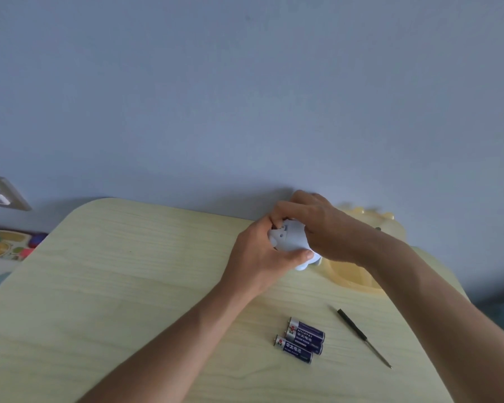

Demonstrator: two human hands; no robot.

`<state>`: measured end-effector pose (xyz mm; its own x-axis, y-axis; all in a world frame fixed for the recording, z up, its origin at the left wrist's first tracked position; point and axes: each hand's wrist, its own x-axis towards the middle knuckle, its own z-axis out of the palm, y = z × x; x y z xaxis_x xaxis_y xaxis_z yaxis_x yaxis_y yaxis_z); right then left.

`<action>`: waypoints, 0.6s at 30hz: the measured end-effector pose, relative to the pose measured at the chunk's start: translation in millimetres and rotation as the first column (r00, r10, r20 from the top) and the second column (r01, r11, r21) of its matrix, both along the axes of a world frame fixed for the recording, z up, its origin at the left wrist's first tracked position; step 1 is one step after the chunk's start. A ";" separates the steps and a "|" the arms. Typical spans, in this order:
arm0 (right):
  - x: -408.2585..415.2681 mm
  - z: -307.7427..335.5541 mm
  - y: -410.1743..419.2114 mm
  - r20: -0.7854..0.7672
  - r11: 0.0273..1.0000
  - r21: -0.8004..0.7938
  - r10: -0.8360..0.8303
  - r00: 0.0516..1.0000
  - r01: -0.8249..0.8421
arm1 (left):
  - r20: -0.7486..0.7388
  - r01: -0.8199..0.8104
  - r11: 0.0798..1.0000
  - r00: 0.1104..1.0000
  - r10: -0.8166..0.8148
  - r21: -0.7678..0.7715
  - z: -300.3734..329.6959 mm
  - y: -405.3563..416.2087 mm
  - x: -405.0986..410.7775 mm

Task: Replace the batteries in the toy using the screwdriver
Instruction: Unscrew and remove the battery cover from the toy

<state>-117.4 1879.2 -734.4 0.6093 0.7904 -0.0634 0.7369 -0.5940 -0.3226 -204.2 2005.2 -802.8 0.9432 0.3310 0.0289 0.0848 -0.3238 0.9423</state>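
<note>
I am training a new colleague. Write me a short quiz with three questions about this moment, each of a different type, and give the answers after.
1. True or false: the screwdriver lies on the table, held by no hand.
2. How many batteries lie on the table?
3. What does the left hand hold? A) the screwdriver B) the white toy C) a battery

Key:
1. True.
2. Three, side by side.
3. B; the right hand grips the toy too.
</note>
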 end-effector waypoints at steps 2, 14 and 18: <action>-1.7 4.1 0.4 0.013 0.999 -0.050 0.014 1.000 -0.014 | -0.005 0.014 1.000 1.000 -0.014 0.005 0.6 -1.0 -0.3; -0.3 6.1 3.7 0.003 0.998 -0.023 0.054 0.999 -0.054 | 0.015 0.039 0.999 0.999 -0.039 0.002 1.9 -1.1 -1.8; -1.4 6.9 -0.2 -0.083 0.999 0.019 0.034 0.996 -0.033 | 0.020 0.053 0.998 0.998 -0.053 -0.037 4.3 -2.5 -3.6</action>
<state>-118.8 1879.0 -727.5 0.5756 0.8118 -0.0986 0.7265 -0.5629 -0.3941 -207.8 2002.7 -798.6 0.9588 0.2817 0.0360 0.0500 -0.2922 0.9550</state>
